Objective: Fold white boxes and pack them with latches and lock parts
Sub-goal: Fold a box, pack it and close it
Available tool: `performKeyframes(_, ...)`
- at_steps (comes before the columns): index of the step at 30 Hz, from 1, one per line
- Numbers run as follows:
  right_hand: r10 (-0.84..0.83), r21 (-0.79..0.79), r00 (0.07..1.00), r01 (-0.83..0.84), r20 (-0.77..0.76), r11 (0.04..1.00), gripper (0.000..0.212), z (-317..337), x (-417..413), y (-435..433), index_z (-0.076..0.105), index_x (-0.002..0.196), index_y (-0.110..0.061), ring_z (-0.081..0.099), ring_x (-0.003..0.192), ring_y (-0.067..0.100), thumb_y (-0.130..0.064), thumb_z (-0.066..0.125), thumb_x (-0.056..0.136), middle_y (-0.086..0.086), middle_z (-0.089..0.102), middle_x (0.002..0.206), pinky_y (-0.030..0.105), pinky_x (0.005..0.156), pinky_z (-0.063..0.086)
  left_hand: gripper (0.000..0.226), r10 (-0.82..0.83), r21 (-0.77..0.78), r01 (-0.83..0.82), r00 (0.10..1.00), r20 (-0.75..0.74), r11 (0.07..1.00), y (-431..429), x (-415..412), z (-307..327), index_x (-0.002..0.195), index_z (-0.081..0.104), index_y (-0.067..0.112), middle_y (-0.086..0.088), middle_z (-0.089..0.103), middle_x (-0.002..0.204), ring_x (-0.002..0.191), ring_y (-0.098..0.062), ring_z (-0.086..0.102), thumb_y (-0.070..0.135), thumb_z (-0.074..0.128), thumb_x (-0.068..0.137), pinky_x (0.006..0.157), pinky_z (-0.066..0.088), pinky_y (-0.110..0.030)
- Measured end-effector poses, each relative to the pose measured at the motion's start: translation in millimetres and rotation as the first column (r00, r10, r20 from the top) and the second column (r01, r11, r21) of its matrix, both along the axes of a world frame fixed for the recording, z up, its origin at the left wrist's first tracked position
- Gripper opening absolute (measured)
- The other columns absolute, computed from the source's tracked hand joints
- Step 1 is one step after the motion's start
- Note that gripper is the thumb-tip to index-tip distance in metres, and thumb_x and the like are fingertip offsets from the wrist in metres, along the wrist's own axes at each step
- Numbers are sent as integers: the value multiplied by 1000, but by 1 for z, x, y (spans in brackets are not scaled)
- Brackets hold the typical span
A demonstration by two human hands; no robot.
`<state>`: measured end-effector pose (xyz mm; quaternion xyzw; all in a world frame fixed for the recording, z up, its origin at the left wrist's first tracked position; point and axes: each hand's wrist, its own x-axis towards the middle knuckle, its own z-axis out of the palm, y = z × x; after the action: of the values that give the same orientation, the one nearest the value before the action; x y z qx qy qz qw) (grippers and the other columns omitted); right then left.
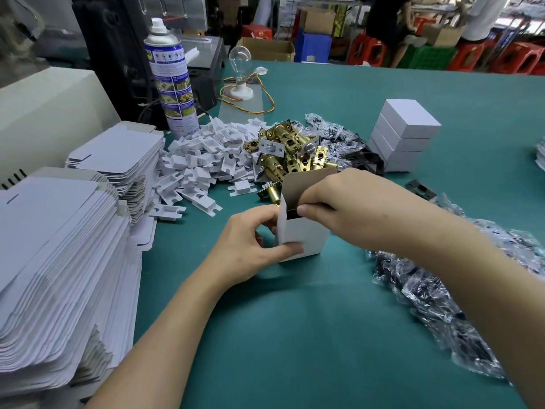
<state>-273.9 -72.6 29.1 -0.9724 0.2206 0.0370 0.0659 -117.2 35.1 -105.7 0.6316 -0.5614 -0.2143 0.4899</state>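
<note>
The white box [303, 236] stands upright on the green table [295, 335], mouth up for filling; my left hand [250, 246] grips its side to steady it, my right hand [342, 202] pinches its top edge, brass latches [289, 149] piled just behind

Both bare forearms reach in from the near side. The left grip [253, 246] curls round the lower left corner of the white box [306, 234], thumb on its front; the right grip [348, 202] pinches its top edge.
</note>
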Motion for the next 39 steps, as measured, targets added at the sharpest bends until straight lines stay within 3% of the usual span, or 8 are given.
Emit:
performKeyframes(6,8,62,998,-11,55,998,31,3,2,0,70,89,-23,54,66,8,-36,48,107,-11,57,60,36,65,43,26,21,2,-21,1000,-12,1000,0,0,-1,98,73,34,23,64,83,57,9,52,21,90,83,55,35,-9)
performKeyframes(9,-25,185,972,-19,232,983,18,10,-9,-6,74,105,-33,59,59,0,-34,56,104,-27,61,57,16,59,44,28,27,6,-27,1000,-15,1000,0,1,-2,107,77,29,25,65,84,59,9,52,21,90,83,57,37,-9)
performKeyframes(12,-106,288,889,-30,445,957,11,14,-31,-18,74,98,-35,57,51,5,-27,65,98,-13,65,61,12,53,42,34,25,15,-25,1000,-9,1000,0,2,-2,115,77,28,27,65,86,61,9,53,21,90,84,59,39,-10)
performKeyframes(16,-239,87,749,236,618,968,12,1,-58,-45,71,95,-32,59,63,9,-21,68,96,-10,64,68,33,65,51,36,15,12,-15,1000,2,1000,1,2,-2,117,77,29,27,66,88,60,11,53,22,89,85,58,39,-8)
performKeyframes(24,-297,-61,955,297,5,953,20,-38,-67,-62,72,114,-32,61,100,18,-28,70,95,-6,67,101,39,89,54,36,17,11,-17,1000,3,1000,1,2,-3,116,77,30,26,66,87,59,11,53,19,90,84,56,37,-6)
performKeyframes(29,-308,-262,948,318,81,911,30,-55,-57,-66,68,127,-33,52,115,27,-34,66,97,2,60,110,38,87,48,37,18,14,-18,1000,3,1000,1,2,-2,117,77,29,27,66,87,60,11,53,19,90,84,57,37,-6)
performKeyframes(34,-313,-277,950,305,16,911,14,-55,-49,-65,74,104,-33,52,110,24,-40,73,92,-3,55,103,36,85,49,38,14,13,-14,1000,9,1000,1,3,-3,118,77,30,29,65,87,60,12,52,20,90,84,57,37,-6)
performKeyframes(39,-304,-175,903,367,305,913,5,-41,-50,-68,74,90,-28,53,101,27,-32,75,91,-3,54,91,38,78,45,37,6,11,-6,1000,-1,1000,0,4,-3,118,77,30,27,66,89,60,12,52,20,90,84,56,38,-7)
